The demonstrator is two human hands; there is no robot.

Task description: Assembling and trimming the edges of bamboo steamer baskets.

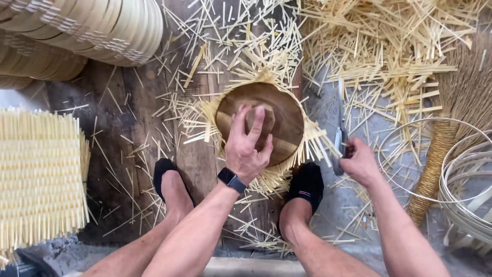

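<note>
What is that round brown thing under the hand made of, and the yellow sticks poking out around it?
The round block looks like wood: brown, smooth, with grain rings. The yellow strips look like split bamboo or cane: pale, thin, flat, matte. The left hand presses the block.

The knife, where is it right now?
In the head view the knife is right of centre, gripped in the right hand, blade pointing away over the floor, just right of the round wooden mould that the left hand presses.
</note>
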